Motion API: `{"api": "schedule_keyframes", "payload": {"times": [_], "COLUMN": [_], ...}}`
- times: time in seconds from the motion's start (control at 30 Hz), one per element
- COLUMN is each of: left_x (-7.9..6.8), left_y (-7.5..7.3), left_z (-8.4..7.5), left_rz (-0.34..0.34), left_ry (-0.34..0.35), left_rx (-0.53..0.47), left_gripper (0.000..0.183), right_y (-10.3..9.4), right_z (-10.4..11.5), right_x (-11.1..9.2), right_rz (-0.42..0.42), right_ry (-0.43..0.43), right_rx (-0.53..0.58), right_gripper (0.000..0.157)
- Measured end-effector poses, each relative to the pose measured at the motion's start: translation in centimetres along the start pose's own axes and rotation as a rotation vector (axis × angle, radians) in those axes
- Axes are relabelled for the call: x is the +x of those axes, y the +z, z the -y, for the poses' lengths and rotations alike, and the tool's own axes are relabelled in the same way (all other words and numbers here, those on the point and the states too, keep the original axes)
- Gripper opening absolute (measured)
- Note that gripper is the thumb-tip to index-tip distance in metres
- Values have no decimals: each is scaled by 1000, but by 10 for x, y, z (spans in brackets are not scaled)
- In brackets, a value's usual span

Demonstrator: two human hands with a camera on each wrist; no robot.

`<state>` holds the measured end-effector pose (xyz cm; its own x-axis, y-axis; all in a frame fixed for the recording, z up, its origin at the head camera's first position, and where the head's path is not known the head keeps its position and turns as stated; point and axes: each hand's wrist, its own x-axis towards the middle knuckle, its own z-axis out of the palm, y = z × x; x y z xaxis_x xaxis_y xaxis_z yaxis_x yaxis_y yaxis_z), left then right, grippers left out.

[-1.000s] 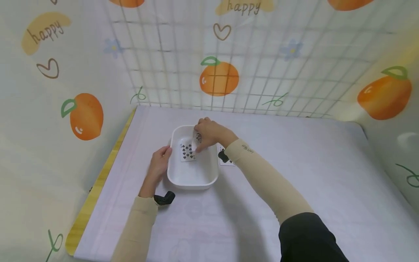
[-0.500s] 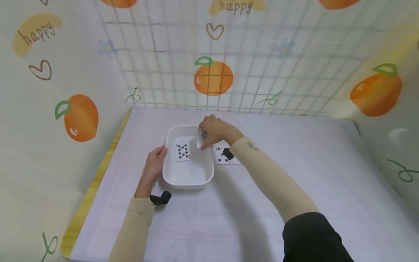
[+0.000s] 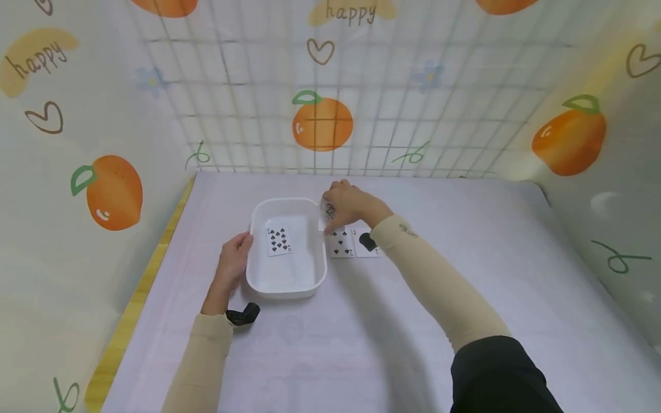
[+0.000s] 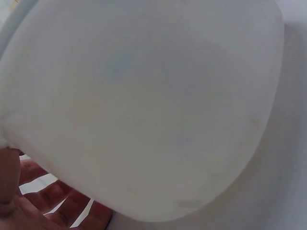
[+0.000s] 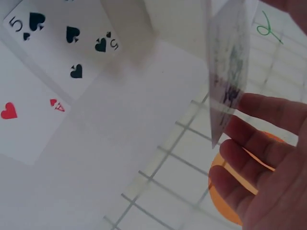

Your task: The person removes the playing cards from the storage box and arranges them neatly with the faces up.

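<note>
A white plastic tub [image 3: 286, 281] stands on the table, and inside it a spade card with many pips [image 3: 279, 241] lies face up. My left hand [image 3: 233, 258] grips the tub's left rim; in the left wrist view its fingers [image 4: 55, 196] spread beneath the rim beside the tub wall [image 4: 144, 110]. Between the fingertips of my right hand [image 3: 351, 205] is a playing card [image 5: 229, 72], tilted on edge above the tub's far right rim. Just right of the tub, the five of spades [image 5: 72, 52] and the ace of hearts [image 5: 29, 110] lie face up side by side.
A white cloth [image 3: 439, 275] covers the table, with a yellow wood-look edge [image 3: 134, 298] along the left. Behind stands a wire grid [image 3: 382, 115] with a sheet printed with oranges. Dark camera mounts [image 3: 244, 314] sit at the wrists.
My right hand has moved right with the card, from over the tub's inside to its right rim. More of the two table cards shows. The head view has turned slightly right.
</note>
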<state>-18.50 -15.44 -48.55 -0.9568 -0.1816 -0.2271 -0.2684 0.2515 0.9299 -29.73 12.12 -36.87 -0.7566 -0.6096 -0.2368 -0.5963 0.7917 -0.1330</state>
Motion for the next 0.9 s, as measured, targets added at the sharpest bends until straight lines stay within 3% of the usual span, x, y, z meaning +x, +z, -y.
{"api": "schedule_keyframes", "payload": {"times": [0.63,0.9], "left_x": [-4,-5], "left_y": [1,1], "left_z": [-2,0], "left_rz": [-10,-6], "left_ry": [6,19], "left_rx": [16,11], "left_gripper": [51,52], "right_y": [11,15], "right_z": [-37,-49], "right_x": [-27,-40], "right_rz": [6,27], "right_ry": [61,123], "right_rx": [39,76], "right_gripper": [89,87]}}
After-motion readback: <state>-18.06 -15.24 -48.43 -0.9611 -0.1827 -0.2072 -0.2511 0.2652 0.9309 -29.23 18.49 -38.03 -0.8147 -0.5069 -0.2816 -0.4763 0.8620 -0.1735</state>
